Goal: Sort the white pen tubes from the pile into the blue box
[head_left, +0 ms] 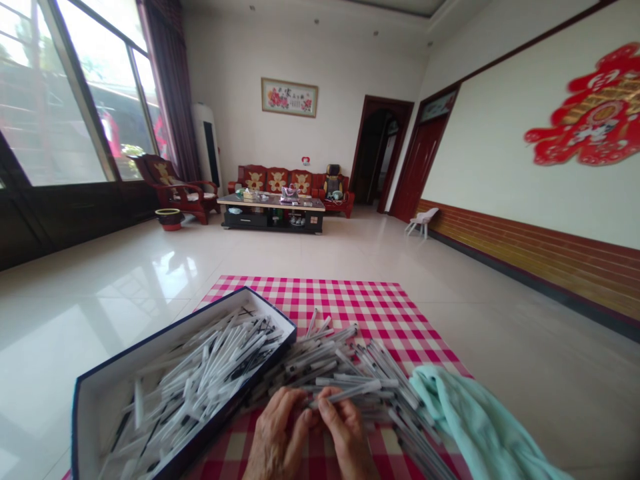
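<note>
1 box [270,316] left of loose pens [387,367]

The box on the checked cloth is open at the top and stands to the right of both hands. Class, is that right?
No, the side is wrong: the head view shows the box left of the left hand and right hand. It is open, on the checked cloth.

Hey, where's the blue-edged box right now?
In the head view, the blue-edged box sits at the lower left on the checked tablecloth, to the left of the loose pens and the left hand.
</note>
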`<state>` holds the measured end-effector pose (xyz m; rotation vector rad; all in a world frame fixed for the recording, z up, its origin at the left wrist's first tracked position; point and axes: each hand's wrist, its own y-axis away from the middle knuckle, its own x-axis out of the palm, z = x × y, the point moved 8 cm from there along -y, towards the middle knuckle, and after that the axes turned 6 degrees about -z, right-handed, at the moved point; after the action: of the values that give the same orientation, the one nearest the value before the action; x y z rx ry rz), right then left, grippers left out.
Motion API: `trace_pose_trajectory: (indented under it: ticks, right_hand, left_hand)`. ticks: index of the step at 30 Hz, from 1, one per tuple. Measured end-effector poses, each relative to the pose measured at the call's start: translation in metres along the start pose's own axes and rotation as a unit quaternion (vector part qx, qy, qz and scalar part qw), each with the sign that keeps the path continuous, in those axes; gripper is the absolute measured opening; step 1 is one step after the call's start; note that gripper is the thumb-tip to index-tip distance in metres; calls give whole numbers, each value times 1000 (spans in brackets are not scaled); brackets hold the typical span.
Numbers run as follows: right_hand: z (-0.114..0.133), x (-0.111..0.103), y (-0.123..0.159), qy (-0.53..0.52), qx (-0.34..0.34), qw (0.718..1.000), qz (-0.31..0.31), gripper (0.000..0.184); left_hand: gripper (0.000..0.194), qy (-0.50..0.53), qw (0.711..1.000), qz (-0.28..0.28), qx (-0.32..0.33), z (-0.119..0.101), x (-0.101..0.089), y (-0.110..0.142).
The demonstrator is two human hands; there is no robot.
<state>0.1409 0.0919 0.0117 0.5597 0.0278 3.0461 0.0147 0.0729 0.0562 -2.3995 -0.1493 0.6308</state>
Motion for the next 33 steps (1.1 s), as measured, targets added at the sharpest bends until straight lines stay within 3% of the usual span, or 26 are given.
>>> trace_pose_trajectory:
  ticks: [3, 10, 16, 24, 29, 33]
  right_hand:
    - [-2, -2, -1, 10, -2, 1000, -1, 22]
    - [0, 1, 1, 18, -12, 1000, 11, 21]
    - [3, 2, 1, 22, -7, 1000, 10, 21]
    - [3, 3, 2, 19, -18, 1000, 13, 22]
    - [10, 2, 3, 16, -9, 1000, -12, 22]
    - [8, 2, 4, 17, -1, 1000, -1, 22]
  left_hand:
    - [9, 18, 1000, 10, 4, 0, 1, 0]
    - [25, -19, 1000, 20, -1, 7, 8, 3]
    - [9, 4, 999, 35, -5, 3, 6, 1]
    - [28, -25, 999, 23, -12, 10, 9, 2]
    - [10, 8, 999, 34, -4, -1, 2, 0]
    - [13, 8, 999, 33, 6, 1, 4, 2]
